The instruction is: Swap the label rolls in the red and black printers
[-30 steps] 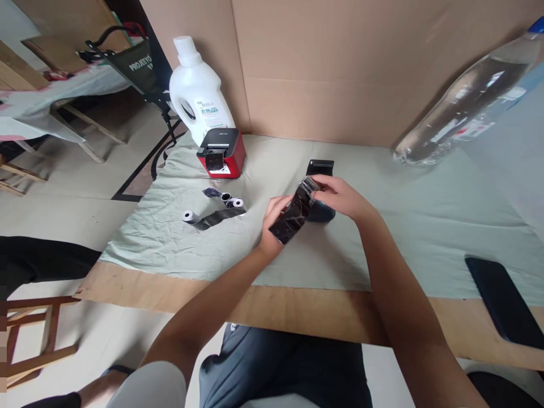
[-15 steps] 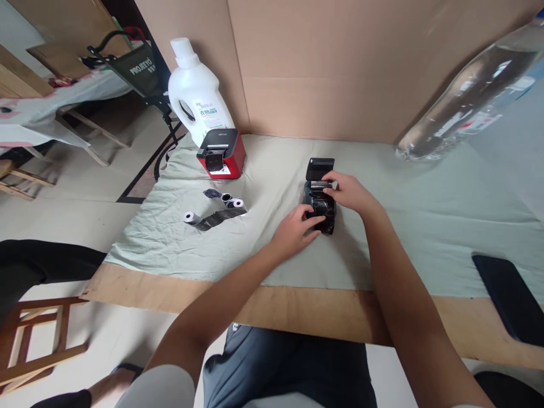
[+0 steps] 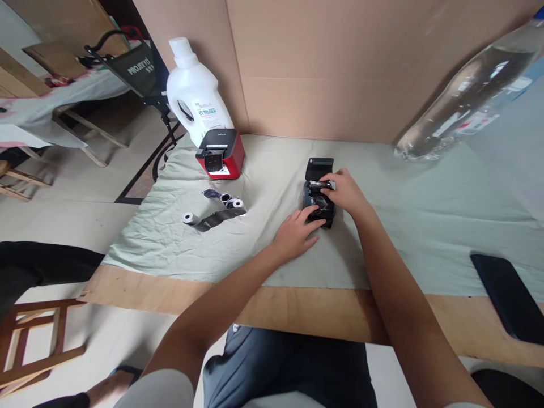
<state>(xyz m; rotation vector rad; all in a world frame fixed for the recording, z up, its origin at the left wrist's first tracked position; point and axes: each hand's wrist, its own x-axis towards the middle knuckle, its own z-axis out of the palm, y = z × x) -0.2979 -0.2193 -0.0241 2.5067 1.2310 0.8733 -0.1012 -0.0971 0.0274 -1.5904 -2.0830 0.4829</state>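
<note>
A small black portable printer lies on the cloth with its lid raised at the far side. A shiny dark roll sits across its upper part, and a glossy black strip spreads over the body and hangs off the near end. My right hand has thumb and forefinger on either side of the roll's right end. Stretched out from the left, the fingers of my left hand rest on the strip's near part. Fingers partly hide the printer body.
To the left stands a red and black printer before a white detergent bottle. Nearer lie several small paper rolls with a dark unrolled strip. A phone lies at the right edge; a large clear bottle leans behind it.
The black strip's near end has drawn back slightly toward the printer. My left fingers have straightened a little over it. My right hand stays by the roll, with only a small shift.
</note>
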